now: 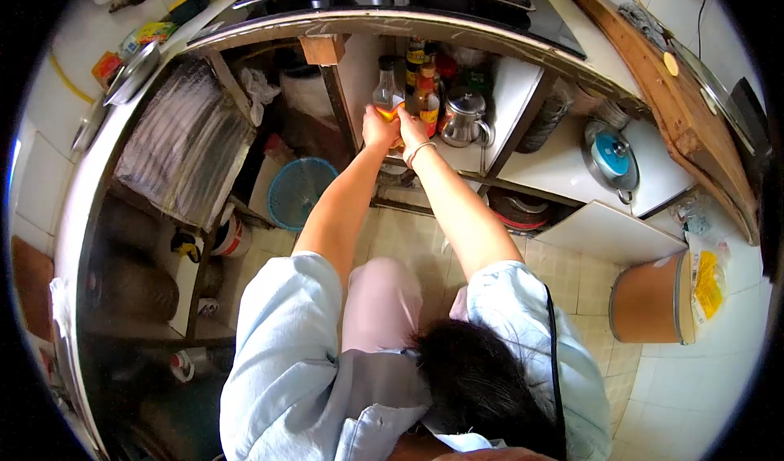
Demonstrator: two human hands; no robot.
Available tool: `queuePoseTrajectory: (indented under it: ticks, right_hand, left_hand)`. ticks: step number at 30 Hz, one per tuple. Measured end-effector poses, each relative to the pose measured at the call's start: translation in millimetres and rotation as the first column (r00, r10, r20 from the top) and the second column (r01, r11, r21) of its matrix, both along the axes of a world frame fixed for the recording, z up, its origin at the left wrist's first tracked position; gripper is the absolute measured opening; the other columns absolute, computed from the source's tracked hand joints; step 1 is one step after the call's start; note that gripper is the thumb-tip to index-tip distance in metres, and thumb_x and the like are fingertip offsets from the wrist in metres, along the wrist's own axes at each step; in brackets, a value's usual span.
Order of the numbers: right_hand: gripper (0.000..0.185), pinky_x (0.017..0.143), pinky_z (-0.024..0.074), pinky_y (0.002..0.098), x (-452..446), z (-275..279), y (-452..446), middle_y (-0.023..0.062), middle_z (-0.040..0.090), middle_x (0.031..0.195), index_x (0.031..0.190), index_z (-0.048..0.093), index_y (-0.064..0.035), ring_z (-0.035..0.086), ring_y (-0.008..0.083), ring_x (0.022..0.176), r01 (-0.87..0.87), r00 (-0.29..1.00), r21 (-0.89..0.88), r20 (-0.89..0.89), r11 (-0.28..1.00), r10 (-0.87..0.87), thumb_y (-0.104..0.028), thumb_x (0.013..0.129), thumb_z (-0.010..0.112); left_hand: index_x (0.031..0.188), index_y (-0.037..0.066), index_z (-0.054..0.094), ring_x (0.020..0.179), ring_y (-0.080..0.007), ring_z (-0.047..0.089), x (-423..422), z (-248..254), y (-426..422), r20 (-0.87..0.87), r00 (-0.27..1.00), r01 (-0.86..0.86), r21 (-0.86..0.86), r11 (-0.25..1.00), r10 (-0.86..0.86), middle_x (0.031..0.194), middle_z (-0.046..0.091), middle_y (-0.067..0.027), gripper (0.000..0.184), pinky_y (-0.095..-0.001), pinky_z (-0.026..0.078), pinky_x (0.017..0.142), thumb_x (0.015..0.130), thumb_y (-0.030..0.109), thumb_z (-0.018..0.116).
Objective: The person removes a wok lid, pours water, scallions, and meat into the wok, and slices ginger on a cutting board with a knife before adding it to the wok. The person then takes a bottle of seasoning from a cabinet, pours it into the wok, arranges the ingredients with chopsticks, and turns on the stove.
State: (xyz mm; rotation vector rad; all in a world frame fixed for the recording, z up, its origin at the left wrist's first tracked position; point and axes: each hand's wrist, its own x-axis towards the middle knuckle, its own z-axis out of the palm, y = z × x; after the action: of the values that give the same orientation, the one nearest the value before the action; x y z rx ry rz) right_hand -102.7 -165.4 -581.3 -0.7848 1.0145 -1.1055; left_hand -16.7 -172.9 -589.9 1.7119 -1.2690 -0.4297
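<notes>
Two grips [378,128] [414,129], curled closed, around clear bottle [387,87]

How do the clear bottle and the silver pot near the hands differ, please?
The clear bottle is see-through, while the silver pot is shiny metal. The bottle narrows to a slim neck; the pot is squat, with a side handle. Both stand upright in the same cupboard.

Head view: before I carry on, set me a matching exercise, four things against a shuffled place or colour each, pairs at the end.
Things:
1. Yellow item
2. Kettle
3. Basket
4. Drum

Places or colours:
A. Brown
B. Blue
C. At the left hand and right hand
D. Silver

Pairs: 1-C, 2-D, 3-B, 4-A
</notes>
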Motion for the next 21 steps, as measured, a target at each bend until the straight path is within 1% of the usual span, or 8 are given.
queuePoseTrajectory:
  ticks: [4, 7, 14, 17, 18, 19, 20, 21]
  right_hand:
    - [0.07, 0.089, 0.0424, 0.0347, 8.5, -8.8, 0.3, 0.0135, 0.053, 0.123, 0.131, 0.04, 0.0029, 0.051, 0.0227, 0.112, 0.088, 0.996, 0.103, -0.001, 0.991, -0.089, -0.053, 0.089, 0.045]
    - [0.072, 0.092, 0.0373, 0.0337, 8.3, -5.6, -2.5, 0.0065, 0.055, 0.119, 0.13, 0.045, -0.0002, 0.051, 0.0173, 0.107, 0.149, 0.989, 0.176, -0.016, 0.973, -0.148, -0.059, 0.089, 0.042]
    - [0.068, 0.061, 0.0361, 0.0307, 19.4, -22.9, -29.0, 0.0016, 0.054, 0.095, 0.127, 0.049, -0.0052, 0.047, 0.0142, 0.081, 0.128, 0.964, 0.202, 0.207, 0.971, -0.17, -0.06, 0.089, 0.041]
    - [0.066, 0.077, 0.0426, 0.0322, 27.8, -38.4, -56.5, 0.0041, 0.056, 0.114, 0.128, 0.047, -0.006, 0.053, 0.0172, 0.096, 0.17, 0.925, 0.168, 0.312, 0.971, -0.216, -0.059, 0.09, 0.039]
    - [0.066, 0.081, 0.0435, 0.0323, 31.0, -37.1, -59.8, 0.005, 0.056, 0.118, 0.129, 0.047, -0.0059, 0.054, 0.0181, 0.101, 0.187, 0.906, 0.174, 0.349, 0.967, -0.238, -0.058, 0.09, 0.039]
    - [0.065, 0.093, 0.041, 0.0333, 29.8, -34.7, -63.7, 0.0095, 0.052, 0.128, 0.13, 0.045, -0.0031, 0.052, 0.0225, 0.112, 0.179, 0.909, 0.164, 0.349, 0.97, -0.227, -0.056, 0.092, 0.037]
    - [0.065, 0.094, 0.0407, 0.0345, 29.9, -32.1, -66.5, 0.0103, 0.052, 0.128, 0.13, 0.044, -0.0024, 0.052, 0.0232, 0.113, 0.169, 0.898, 0.161, 0.383, 0.972, -0.219, -0.055, 0.092, 0.037]
    - [0.065, 0.094, 0.0404, 0.0357, 30.7, -31.2, -73.0, 0.0111, 0.051, 0.128, 0.13, 0.044, -0.0016, 0.051, 0.024, 0.113, 0.158, 0.884, 0.156, 0.418, 0.975, -0.21, -0.054, 0.093, 0.036]
  left_hand:
    - [0.1, -0.002, 0.054, 0.095, -0.0381, 0.061, -2.2, -15.7, -25.6, -0.007, 1.0, -0.008, -0.003, 1.0, 0.008, 0.099, 0.063, -0.0228, 0.054, -0.043, 0.048, 0.08, 0.069, 0.037, 0.075]
    - [0.107, 0.0, 0.057, 0.096, -0.0356, 0.061, -2.2, -21.7, -48.1, 0.097, 0.993, 0.065, 0.048, 0.997, -0.069, 0.102, 0.064, -0.0213, 0.057, -0.0425, 0.049, 0.08, 0.073, 0.044, 0.071]
    - [0.108, 0.001, 0.061, 0.094, -0.0334, 0.063, 5.1, -72.9, -125.2, 0.206, 0.978, -0.015, -0.04, 0.999, 0.023, 0.1, 0.064, -0.0228, 0.051, -0.0415, 0.05, 0.077, 0.077, 0.041, 0.067]
    - [0.114, 0.0, 0.057, 0.095, -0.0286, 0.063, 5.9, -32.6, -116.7, 0.174, 0.978, 0.087, 0.161, 0.983, -0.115, 0.104, 0.064, -0.0212, 0.049, -0.0384, 0.05, 0.078, 0.079, 0.032, 0.068]
    - [0.117, -0.003, 0.052, 0.101, -0.0322, 0.059, 9.3, -40.0, -123.5, 0.034, 0.981, 0.185, 0.163, 0.969, -0.193, 0.11, 0.059, -0.023, 0.057, -0.0395, 0.047, 0.084, 0.077, 0.034, 0.069]
    - [0.12, -0.005, 0.046, 0.107, -0.0357, 0.054, 13.1, -46.9, -129.3, -0.106, 0.958, 0.28, 0.15, 0.948, -0.266, 0.116, 0.055, -0.0248, 0.067, -0.0405, 0.045, 0.089, 0.074, 0.036, 0.071]
    - [0.124, -0.008, 0.041, 0.113, -0.0392, 0.05, 16.5, -52.8, -135.5, -0.24, 0.912, 0.368, 0.121, 0.922, -0.333, 0.122, 0.051, -0.0266, 0.076, -0.0416, 0.043, 0.094, 0.071, 0.038, 0.072]
    - [0.124, -0.005, 0.045, 0.106, -0.0309, 0.053, 17.6, -81.1, -153.7, -0.287, 0.917, 0.303, 0.045, 0.952, -0.278, 0.118, 0.055, -0.0207, 0.06, -0.0384, 0.045, 0.089, 0.079, 0.029, 0.067]
